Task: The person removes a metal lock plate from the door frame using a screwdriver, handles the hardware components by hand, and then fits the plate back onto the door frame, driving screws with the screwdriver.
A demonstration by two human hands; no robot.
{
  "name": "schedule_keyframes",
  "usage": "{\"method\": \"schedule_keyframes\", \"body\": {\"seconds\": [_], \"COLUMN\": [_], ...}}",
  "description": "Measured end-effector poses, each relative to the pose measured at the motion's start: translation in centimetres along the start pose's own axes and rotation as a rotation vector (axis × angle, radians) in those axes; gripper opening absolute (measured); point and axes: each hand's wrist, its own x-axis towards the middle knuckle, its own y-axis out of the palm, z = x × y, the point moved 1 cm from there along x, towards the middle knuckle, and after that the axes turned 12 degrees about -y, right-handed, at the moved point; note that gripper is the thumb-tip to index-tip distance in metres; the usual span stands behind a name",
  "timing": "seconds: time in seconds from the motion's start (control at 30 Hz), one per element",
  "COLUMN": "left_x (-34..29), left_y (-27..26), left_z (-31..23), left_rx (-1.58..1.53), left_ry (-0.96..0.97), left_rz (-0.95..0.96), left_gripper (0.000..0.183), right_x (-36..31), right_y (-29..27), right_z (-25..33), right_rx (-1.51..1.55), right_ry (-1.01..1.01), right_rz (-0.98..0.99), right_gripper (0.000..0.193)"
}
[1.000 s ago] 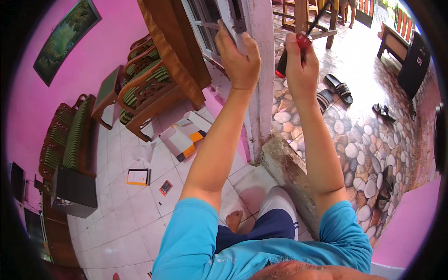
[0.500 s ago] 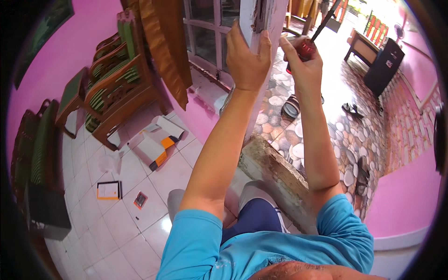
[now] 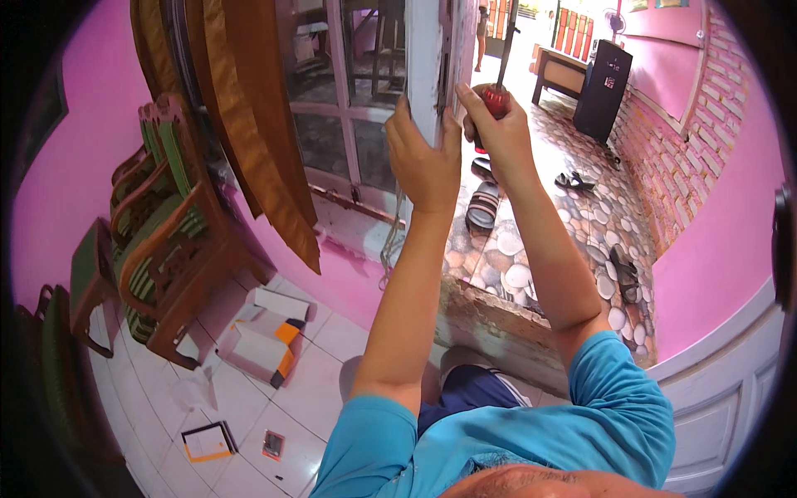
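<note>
In front of me stands a white, worn door frame post (image 3: 425,70). My left hand (image 3: 425,162) grips it, fingers along its left face and thumb near its right edge. Just right of the post, my right hand (image 3: 502,133) is closed around the red handle of a screwdriver (image 3: 496,101). Its long dark shaft points upward, away from the post. The right index finger and thumb reach toward the post's edge; whether they touch it or hold something small there, I cannot tell.
A paned window (image 3: 344,108) with a brown curtain (image 3: 249,108) adjoins the post. Wooden chairs (image 3: 170,249) stand at left. Opened packaging (image 3: 261,340), a small box (image 3: 207,441) and a small packet (image 3: 273,444) lie on the tiles. Sandals (image 3: 483,207) rest beyond the raised sill (image 3: 490,319).
The view has shifted, bringing the post more upright and more of the white door in at lower right. Both hands stay by the post, and the right still holds the screwdriver.
</note>
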Motion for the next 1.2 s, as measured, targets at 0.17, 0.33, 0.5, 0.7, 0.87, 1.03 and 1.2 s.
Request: {"method": "schedule_keyframes", "body": {"seconds": [0.17, 0.33, 0.5, 0.7, 0.87, 1.03, 1.2], "left_x": [-0.2, -0.3, -0.2, -0.3, -0.4, -0.3, -0.6], "left_y": [-0.2, -0.5, -0.5, -0.2, -0.3, -0.7, 0.2], "left_z": [0.2, -0.4, 0.1, 0.6, 0.8, 1.3, 1.6], "left_rx": [-0.024, -0.044, -0.071, -0.044, -0.088, -0.077, -0.103], "left_ry": [-0.069, -0.093, -0.123, -0.074, -0.07, -0.044, -0.052], "left_rz": [0.084, 0.082, 0.086, 0.07, 0.07, 0.056, 0.067], "left_gripper": [0.059, 0.059, 0.061, 0.063, 0.06, 0.059, 0.06], "right_x": [-0.7, -3.1, -4.4, -4.5, -3.9, -1.7, -0.2], "right_y": [-1.9, -6.3, -8.9, -6.9, -3.8, -0.9, -0.2], "right_z": [2.3, 4.4, 3.9, 2.2, 1.2, 1.3, 1.8], "right_rx": [-0.005, 0.086, -0.076, 0.0, -0.046, -0.294, -0.309], "right_ry": [0.133, 0.011, -0.057, 0.074, 0.072, -0.004, 0.016], "right_rz": [-0.021, 0.051, 0.003, -0.069, -0.01, 0.102, 0.168], "right_gripper": [0.031, 0.032, 0.025, 0.024, 0.03, 0.036, 0.035]}}
